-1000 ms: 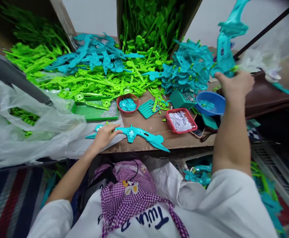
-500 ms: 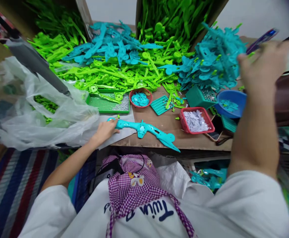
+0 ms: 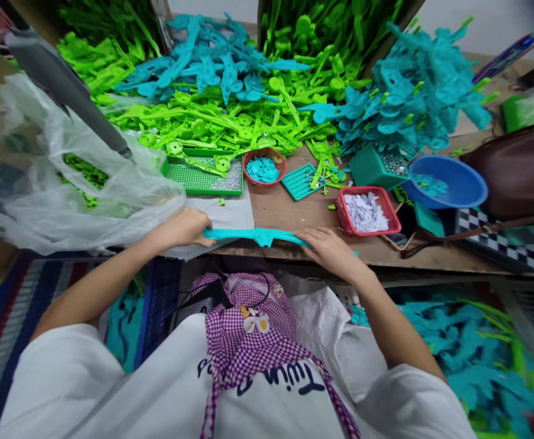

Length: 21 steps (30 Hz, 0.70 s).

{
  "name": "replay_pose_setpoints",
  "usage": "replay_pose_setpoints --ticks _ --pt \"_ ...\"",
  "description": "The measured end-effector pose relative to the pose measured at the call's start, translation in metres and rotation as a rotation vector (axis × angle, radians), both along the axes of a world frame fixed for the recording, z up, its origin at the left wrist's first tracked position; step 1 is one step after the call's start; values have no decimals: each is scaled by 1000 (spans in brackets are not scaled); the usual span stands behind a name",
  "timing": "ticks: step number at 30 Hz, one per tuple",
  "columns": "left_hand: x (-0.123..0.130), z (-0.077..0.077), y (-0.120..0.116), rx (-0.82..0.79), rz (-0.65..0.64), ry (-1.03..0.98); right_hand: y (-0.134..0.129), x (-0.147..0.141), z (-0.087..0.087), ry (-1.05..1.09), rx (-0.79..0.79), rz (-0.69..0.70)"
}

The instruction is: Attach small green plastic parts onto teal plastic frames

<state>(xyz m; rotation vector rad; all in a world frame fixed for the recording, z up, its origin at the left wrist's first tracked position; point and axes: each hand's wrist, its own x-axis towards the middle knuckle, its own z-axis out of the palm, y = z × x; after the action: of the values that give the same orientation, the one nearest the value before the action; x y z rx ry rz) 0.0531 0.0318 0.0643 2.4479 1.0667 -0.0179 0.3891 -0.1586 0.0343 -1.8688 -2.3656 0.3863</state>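
Note:
A long turquoise plastic part (image 3: 263, 236), wide in the middle with slim arms, is held level over the table's front edge. My left hand (image 3: 188, 229) is closed round its left end. Over its right arm lies my right hand (image 3: 331, 251), fingers closed on it, with a turquoise tip just showing past the hand. A small green plastic piece (image 3: 221, 202) rests on the white sheet (image 3: 237, 210) behind the part. Both ends of the part are mostly covered by my hands.
Behind are a green tray (image 3: 202, 177), a red basket of turquoise discs (image 3: 263, 167) and a red basket of white slips (image 3: 365, 210). Heaps of lime-green parts (image 3: 234, 125) and turquoise parts (image 3: 413, 91) rise farther back. A grey tool (image 3: 69, 85) hangs at left, above a plastic bag (image 3: 33, 183).
My right hand has come down from the turquoise heap at right and taken hold of the part's right arm. The part has turned to a thinner, edge-on view, nearer the table edge.

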Motion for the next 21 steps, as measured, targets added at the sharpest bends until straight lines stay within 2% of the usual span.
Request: replay_pose_setpoints --ticks 3,5,7,9,11,15,17,19,21 --pt "0 13 15 -112 -210 180 24 8 20 14 -53 14" --pt "4 19 30 -250 -257 235 52 14 28 99 -217 87" --pt "9 21 44 -415 -241 250 85 22 30 206 -410 180" --pt "13 18 53 -506 -195 223 116 30 29 267 -570 215" --pt "14 11 59 -513 -176 180 141 35 25 256 -691 201" --pt "13 -12 62 -463 -186 176 160 39 15 126 -829 212" --pt "9 -24 59 -380 -179 164 156 38 12 83 -733 225" --pt "2 -33 50 -221 -120 81 144 29 13 70 -434 168" --pt "-7 -40 31 -23 -7 -84 133 5 16 125 -95 55"
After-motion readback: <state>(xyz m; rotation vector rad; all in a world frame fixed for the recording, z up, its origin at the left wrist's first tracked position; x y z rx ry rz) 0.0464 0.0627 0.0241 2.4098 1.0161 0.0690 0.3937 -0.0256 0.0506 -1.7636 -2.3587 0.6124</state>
